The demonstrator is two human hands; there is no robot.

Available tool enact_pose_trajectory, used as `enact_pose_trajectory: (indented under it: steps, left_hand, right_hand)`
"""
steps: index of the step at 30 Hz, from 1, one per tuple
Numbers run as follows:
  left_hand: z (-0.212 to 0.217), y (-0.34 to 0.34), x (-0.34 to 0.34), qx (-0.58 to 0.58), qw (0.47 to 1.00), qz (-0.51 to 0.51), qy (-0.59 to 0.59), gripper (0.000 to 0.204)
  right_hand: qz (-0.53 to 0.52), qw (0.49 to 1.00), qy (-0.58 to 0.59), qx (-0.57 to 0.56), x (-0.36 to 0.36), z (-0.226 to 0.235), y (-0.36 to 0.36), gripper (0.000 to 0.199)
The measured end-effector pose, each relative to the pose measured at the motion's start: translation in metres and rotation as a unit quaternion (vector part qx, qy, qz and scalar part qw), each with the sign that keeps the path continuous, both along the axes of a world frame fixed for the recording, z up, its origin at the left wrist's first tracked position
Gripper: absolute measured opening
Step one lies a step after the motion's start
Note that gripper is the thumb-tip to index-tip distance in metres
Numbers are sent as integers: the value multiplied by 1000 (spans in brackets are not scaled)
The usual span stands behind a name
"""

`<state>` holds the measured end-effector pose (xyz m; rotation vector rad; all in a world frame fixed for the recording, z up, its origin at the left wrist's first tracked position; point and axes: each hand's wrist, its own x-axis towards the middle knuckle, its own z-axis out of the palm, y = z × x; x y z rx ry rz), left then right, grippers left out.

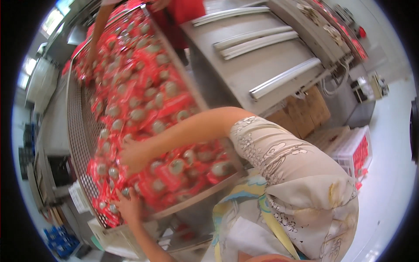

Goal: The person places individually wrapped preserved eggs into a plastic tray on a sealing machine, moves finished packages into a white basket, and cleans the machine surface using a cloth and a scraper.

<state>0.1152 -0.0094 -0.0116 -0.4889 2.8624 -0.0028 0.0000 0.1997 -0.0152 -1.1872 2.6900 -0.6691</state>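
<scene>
A heap of red and clear plastic packets (144, 83) with round greyish items in them fills a large metal bin (75, 118) with perforated sides. My left hand (128, 208) is at the near left corner of the heap, fingers apart and touching the packets. Reaching across the bin from the right, my right hand (134, 156) lies low over the packets a little farther in. Its fingers are smeared by motion, so I cannot make out whether a packet is in them.
At the far end, a person's arm (99, 32) reaches into the same heap; a red garment (187, 13) shows beside it. Right of the bin stands a steel machine (257, 56) with several metal bars. A white crate (355, 150) with red packets is at the right, blue crates (61, 240) at lower left.
</scene>
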Motion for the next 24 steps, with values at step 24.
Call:
enact_pose_trajectory:
  steps: [24]
  left_hand:
    - [-19, 583, 208, 454, 625, -631, 69, 18]
  right_hand:
    - [-799, 483, -156, -324, 662, -130, 467, 24]
